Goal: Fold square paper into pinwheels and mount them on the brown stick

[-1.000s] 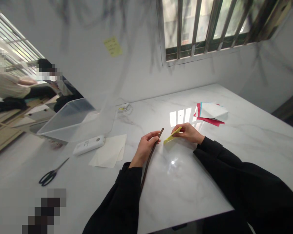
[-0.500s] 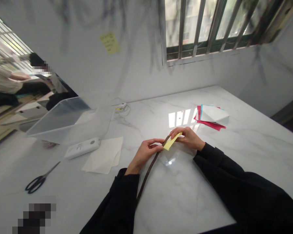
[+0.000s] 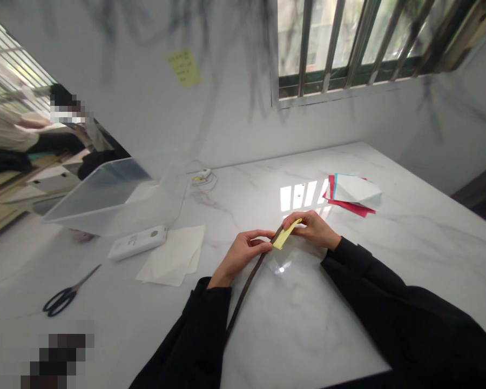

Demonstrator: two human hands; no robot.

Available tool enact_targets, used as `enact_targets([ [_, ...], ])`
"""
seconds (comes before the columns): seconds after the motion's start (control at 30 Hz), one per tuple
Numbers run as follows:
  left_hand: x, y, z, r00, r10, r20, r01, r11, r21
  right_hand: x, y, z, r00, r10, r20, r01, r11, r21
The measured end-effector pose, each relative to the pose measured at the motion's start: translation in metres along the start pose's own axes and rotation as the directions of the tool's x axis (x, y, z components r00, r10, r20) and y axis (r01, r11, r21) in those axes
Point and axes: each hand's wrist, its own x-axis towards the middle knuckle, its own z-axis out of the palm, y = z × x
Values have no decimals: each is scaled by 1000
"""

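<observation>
A long thin dark brown strip (image 3: 245,290) runs up from the table's near side to my fingers; its material I cannot tell. My left hand (image 3: 243,255) pinches it between thumb and fingers near its upper end. My right hand (image 3: 315,231) is closed on a narrow folded piece of yellow paper (image 3: 284,236). This paper lies against the strip's upper end, its lower corner close to my left fingertips. Part of both is hidden behind my right fingers.
Left of my hands are scissors (image 3: 60,301), a white rectangular device (image 3: 137,243), cream paper sheets (image 3: 174,254) and a clear plastic bin (image 3: 97,189). Red, blue and white sheets (image 3: 356,189) are stacked at the back right. Two people (image 3: 8,127) sit beyond the far left.
The upper end of the brown strip now sits closer against the yellow paper and my right fingertips. Both hands stay almost in place; the view has shifted slightly.
</observation>
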Motion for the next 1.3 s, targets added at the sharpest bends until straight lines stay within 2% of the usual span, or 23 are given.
enact_targets([
  [0.13,0,0,0,1000,4,-2,-4,1000,0,0,3,-1,996,88,24,-88,996,2],
  [0.23,1,-2,-1,1000,1,4,0,1000,-15,1,5,0,985,153,76,-160,982,97],
  [0.5,8,-10,-4,998,24,53,-25,1000,4,3,6,4,967,215,134,-246,925,289],
  [0.7,5,-3,1,996,78,48,-80,995,53,4,9,2,961,273,45,-272,903,331],
  [0.87,-16,-6,2,999,52,-7,-51,987,152,-8,13,1,955,295,-10,-272,892,360],
  [1.0,-34,-10,5,997,50,61,-61,977,203,-25,9,6,957,291,2,-273,895,353],
  [1.1,-39,-11,5,996,56,74,-70,974,216,-32,6,11,959,280,-39,-255,915,314],
  [1.2,-37,-11,4,998,59,-2,-58,976,208,-31,6,14,956,263,-129,-216,931,293],
  [1.3,-31,-16,1,983,97,-157,-80,991,109,-26,13,15,921,260,-290,-147,922,358],
])
